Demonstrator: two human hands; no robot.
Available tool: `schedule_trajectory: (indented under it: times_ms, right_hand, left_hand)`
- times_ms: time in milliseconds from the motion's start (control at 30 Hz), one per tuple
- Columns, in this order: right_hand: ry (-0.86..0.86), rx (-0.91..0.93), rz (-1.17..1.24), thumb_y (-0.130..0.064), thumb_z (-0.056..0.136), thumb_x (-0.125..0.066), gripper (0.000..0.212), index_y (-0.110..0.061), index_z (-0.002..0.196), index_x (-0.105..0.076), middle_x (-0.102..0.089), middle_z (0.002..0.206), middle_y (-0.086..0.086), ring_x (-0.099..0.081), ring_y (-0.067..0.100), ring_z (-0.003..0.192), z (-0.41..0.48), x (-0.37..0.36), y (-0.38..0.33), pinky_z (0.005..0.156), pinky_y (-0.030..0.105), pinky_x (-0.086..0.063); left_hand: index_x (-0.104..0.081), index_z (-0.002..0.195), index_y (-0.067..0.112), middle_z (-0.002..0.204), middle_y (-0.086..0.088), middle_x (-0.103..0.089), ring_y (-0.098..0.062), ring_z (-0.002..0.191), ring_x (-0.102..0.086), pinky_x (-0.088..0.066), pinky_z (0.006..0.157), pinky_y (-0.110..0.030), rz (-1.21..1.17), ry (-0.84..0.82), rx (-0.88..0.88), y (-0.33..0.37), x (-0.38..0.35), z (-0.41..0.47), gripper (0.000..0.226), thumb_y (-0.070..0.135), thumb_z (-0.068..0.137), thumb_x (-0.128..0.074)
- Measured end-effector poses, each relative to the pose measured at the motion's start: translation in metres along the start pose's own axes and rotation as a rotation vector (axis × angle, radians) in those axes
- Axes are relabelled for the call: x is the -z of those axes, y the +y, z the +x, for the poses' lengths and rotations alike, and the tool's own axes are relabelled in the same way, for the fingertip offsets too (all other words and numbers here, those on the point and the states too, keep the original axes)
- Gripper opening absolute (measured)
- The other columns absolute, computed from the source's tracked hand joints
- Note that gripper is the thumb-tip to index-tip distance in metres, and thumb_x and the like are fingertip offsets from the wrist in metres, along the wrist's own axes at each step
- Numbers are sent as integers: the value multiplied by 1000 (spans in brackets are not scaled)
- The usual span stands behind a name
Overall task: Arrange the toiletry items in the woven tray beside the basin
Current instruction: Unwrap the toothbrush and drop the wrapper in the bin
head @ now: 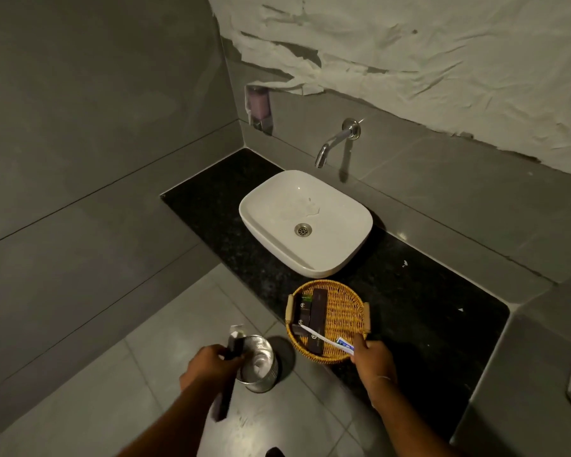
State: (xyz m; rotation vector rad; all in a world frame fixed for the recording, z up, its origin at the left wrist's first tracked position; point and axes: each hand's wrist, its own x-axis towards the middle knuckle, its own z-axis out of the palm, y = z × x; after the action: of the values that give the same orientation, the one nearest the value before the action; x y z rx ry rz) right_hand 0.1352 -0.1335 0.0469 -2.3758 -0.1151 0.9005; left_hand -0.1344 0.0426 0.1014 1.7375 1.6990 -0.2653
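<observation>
From the head camera, a round woven tray (338, 311) with two small handles sits on the black stone counter (419, 305), just near of the white basin (305, 222) and close to the counter's near edge. Several dark boxes (318, 306) lie in the left half of the tray, side by side and partly overlapping. A white toothbrush packet (314, 334) lies slanted across the tray's near part, and a small blue and white tube (345, 344) rests at its right end, by the near rim.

The right hand (371, 357) is closed at the tray's near right rim, its fingers pinching the end of the blue and white tube.

The left hand (211, 366) is curled shut around a long dark flat item (226, 395) that runs down past the wrist; what kind of item it is cannot be told. This hand hangs above the grey tiled floor (129, 390), just left of a shiny metal bin (257, 364) that stands on the floor below the counter's edge, with something white inside.

On the far wall a chrome tap (335, 140) reaches out over the basin, and a soap dispenser (259, 107) is fixed in the corner to its left.
</observation>
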Motion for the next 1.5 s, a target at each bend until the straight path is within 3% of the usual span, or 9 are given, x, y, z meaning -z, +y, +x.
schedule_trajectory:
  times_ms: [200,633,733,900,967,1067,1200,1267,1500]
  right_hand:
    - [1,14,129,-43,105,-57,43,-23,69,-68,-72,68,0,-72,18,67,-16,-9,9,61,30,-53]
    - [46,-119,175,-33,104,-62,52,-12,58,-73,-69,53,2,-69,21,61,-45,-22,47,61,28,-49]
    - [47,-133,213,-31,105,-61,47,-16,62,-71,-70,61,2,-69,16,62,-47,-24,40,58,24,-45]
    - [25,-42,192,-31,106,-59,48,-17,61,-69,-70,58,3,-70,21,62,-49,-32,17,62,29,-52]
    - [-1,1,126,-34,104,-61,51,-17,57,-68,-68,52,1,-71,22,62,-48,-31,11,65,32,-53]
    - [-71,83,-25,-43,103,-60,56,-21,52,-67,-71,53,-6,-71,12,58,-46,-28,3,63,30,-53]
    - [-189,203,-205,-49,93,-63,42,-18,67,-71,-70,56,1,-60,6,46,-50,-25,-16,57,26,-43]
    - [-175,218,-207,-50,90,-63,50,-6,65,-63,-60,55,7,-56,14,54,-52,-24,-28,59,31,-41]
    - [-180,284,-175,-33,97,-65,48,-37,49,-65,-57,45,-15,-50,2,49,-39,-3,-54,54,22,-39]
  left_hand:
    - [-74,112,21,91,-14,-76,-35,77,-74,-63,76,-44,-315,31,155,-43,-29,38,41,39,77,-84]
    - [-46,154,10,137,-26,-68,-46,118,-73,-58,106,-59,-512,-51,268,-27,-61,160,76,28,89,-82]
    - [-51,151,10,134,-28,-69,-48,118,-71,-58,105,-59,-572,7,258,-23,-64,149,62,23,95,-72]
    - [-68,130,11,109,-18,-78,-21,80,-78,-63,74,-30,-735,77,-16,11,-48,109,28,12,105,-56]
    - [-73,123,14,102,-10,-79,-19,89,-79,-65,83,-33,-742,41,-158,31,-39,91,26,14,108,-52]
    - [-79,108,28,92,13,-81,-5,91,-77,-61,79,-19,-673,-232,-433,62,-26,59,31,18,112,-50]
    - [-80,110,9,107,-8,-82,-21,101,-76,-61,82,-26,-416,-696,-628,87,-22,28,36,30,112,-51]
    - [-79,109,20,102,5,-81,-5,90,-76,-57,72,-14,-316,-786,-644,89,-23,19,26,29,111,-54]
    - [-80,116,36,105,1,-84,-2,64,-72,-53,59,-16,-356,-681,-688,105,-34,1,28,16,107,-62]
